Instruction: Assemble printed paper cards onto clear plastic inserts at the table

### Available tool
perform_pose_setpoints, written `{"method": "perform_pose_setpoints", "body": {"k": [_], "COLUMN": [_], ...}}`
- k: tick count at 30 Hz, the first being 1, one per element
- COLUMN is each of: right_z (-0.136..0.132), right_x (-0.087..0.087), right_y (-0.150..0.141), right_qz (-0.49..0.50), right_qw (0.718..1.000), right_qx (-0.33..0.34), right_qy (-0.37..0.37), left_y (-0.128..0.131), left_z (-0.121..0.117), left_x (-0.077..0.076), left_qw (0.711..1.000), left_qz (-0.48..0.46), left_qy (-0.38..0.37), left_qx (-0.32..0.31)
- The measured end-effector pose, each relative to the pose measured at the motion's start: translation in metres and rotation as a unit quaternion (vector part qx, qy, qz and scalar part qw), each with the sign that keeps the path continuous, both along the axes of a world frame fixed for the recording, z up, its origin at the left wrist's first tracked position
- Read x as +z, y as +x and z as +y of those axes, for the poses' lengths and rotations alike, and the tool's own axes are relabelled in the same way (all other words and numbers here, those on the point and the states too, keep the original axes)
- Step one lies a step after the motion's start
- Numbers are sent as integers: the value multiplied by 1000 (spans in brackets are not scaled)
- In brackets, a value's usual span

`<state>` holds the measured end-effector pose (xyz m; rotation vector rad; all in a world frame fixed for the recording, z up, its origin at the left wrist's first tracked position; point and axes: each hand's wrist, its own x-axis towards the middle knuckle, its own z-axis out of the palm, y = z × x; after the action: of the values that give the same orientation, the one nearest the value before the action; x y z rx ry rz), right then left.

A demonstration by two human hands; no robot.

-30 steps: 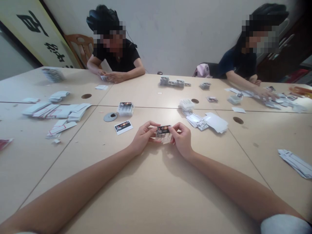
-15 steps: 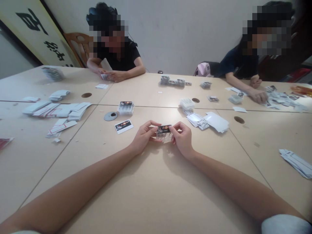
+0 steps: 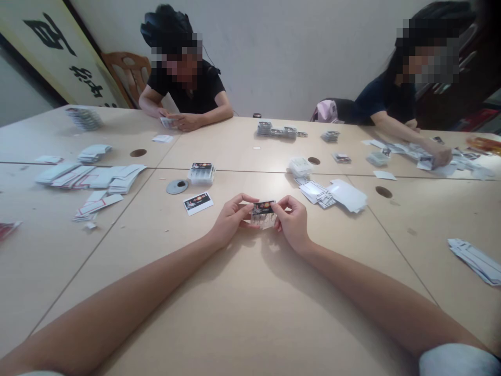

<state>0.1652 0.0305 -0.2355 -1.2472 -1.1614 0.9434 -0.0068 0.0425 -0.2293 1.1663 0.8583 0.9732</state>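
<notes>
Between my two hands is a small clear plastic box (image 3: 263,219) with a black printed label (image 3: 263,208) along its upper part. My left hand (image 3: 231,222) grips its left end, thumb on the label and fingers around the side. At the right end, my right hand (image 3: 293,222) pinches the box, its thumb on the label's corner. Left of my hands lies a white card with a similar black print (image 3: 198,203). Just behind that card stands a stack of clear boxes (image 3: 202,175) with a black label on top.
White slips (image 3: 94,177) lie piled on the left, and more sheets (image 3: 346,196) at the right beside clear boxes (image 3: 300,167). A grey grommet cover (image 3: 177,187) sits near a table seam. Across the table, two people handle cards; small boxes (image 3: 276,130) stand between them.
My hands and the box stay nearly still. Across the table at right, the other person's arm moves over the pile of slips, its hand now farther right.
</notes>
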Motion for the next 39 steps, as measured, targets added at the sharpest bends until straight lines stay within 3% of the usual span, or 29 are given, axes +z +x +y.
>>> {"method": "perform_pose_setpoints", "body": {"k": [21, 39], "right_z": [4, 11], "right_x": [3, -5], "right_y": [1, 2], "right_qz": [29, 117], "right_qw": [998, 990], "right_qx": [26, 50], "right_qy": [-41, -54], "left_y": [2, 0], "left_z": [-1, 2], "left_x": [3, 2], "left_qw": [999, 999], "left_qz": [29, 1], "left_qy": [-5, -17], "left_qx": [23, 33]}}
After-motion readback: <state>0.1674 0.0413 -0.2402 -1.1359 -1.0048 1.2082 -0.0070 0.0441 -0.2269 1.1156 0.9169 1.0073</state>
